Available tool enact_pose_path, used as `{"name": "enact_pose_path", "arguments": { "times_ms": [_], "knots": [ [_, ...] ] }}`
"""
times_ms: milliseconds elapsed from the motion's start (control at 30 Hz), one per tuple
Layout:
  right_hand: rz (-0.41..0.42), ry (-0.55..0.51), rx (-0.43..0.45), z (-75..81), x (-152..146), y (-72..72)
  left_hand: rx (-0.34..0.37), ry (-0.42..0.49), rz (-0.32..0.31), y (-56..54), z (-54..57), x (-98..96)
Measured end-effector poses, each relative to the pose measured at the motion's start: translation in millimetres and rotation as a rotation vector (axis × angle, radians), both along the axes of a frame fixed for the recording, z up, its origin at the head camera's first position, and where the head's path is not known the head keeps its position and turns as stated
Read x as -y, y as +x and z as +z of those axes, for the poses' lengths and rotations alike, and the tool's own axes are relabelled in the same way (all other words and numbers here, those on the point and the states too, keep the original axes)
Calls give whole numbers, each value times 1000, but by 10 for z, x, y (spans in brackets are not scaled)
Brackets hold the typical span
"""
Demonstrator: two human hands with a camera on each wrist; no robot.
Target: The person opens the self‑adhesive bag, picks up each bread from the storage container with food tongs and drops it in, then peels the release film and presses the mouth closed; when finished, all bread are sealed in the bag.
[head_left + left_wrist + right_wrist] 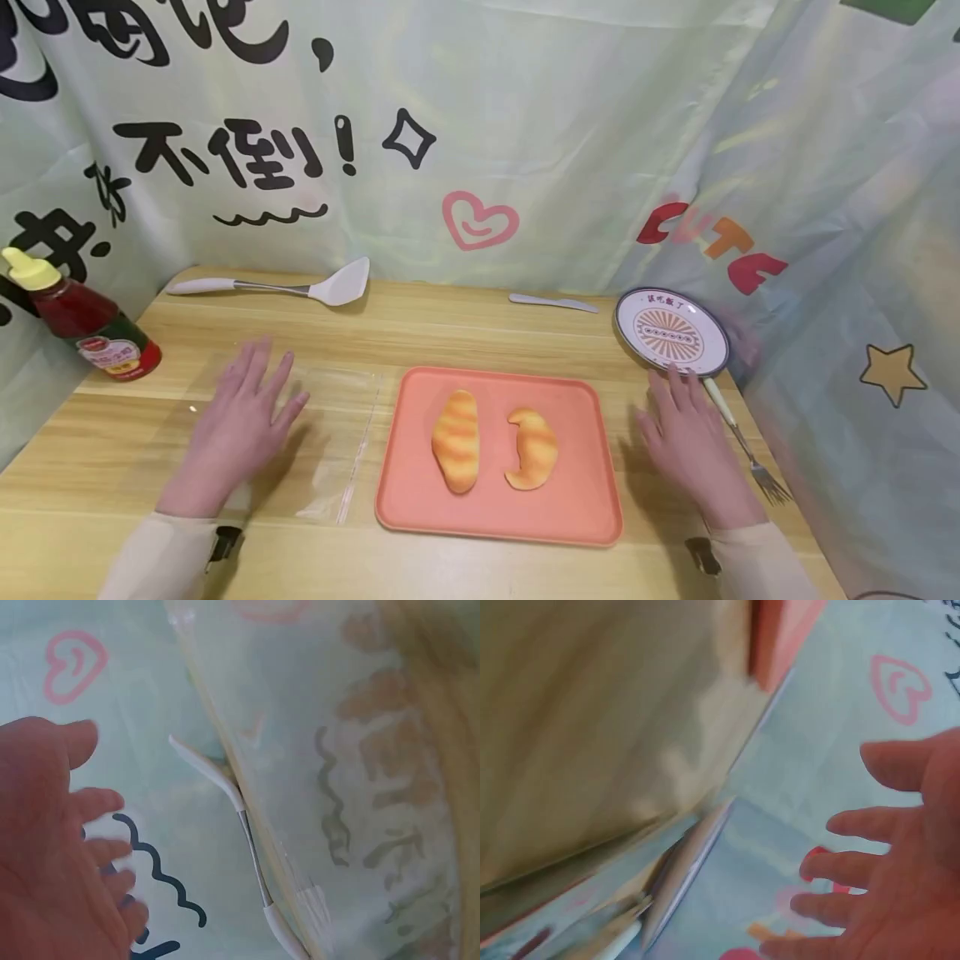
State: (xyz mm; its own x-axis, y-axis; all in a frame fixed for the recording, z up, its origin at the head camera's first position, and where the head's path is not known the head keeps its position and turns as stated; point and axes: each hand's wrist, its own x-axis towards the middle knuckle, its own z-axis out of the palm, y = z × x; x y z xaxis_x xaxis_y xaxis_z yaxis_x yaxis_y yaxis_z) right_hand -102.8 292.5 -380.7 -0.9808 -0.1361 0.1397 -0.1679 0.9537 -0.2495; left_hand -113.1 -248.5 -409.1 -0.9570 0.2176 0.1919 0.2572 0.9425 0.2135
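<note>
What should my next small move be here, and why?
I'd probably pinch the edge of the clear bag with your left hand: that hand is empty and close to it, and the bag lies beside the tray, which holds a long roll and a croissant.

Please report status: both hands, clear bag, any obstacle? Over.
Left hand empty, near clear bag. Right hand empty, near plate and fork. Bag flat on table, left of pink tray; nothing on its visible part.

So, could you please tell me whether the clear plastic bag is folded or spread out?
Spread out: the clear plastic bag lies flat on the table, its long edge straight and the table's grain showing through.
</note>
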Motion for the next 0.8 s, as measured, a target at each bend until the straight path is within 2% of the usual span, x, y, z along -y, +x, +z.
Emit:
{"name": "enact_pose_path", "arguments": {
  "times_ms": [200,300,400,533,667,800],
  "knots": [
    [136,-157,-112,215,363,-119,113,233,-65,-18,109,-9],
    [219,-191,-145,276,619,-168,151,295,-102,-27,148,-17],
    [314,-224,-123,303,918,-209,175,321,-128,-38,167,-31],
    [432,-209,-44,327,1353,-216,205,339,-154,-46,169,-68],
    [560,-157,58,316,1762,-227,236,337,-172,-45,168,-110],
    [644,-61,140,288,2113,-259,249,292,-183,-53,156,-137]
  ]
}}
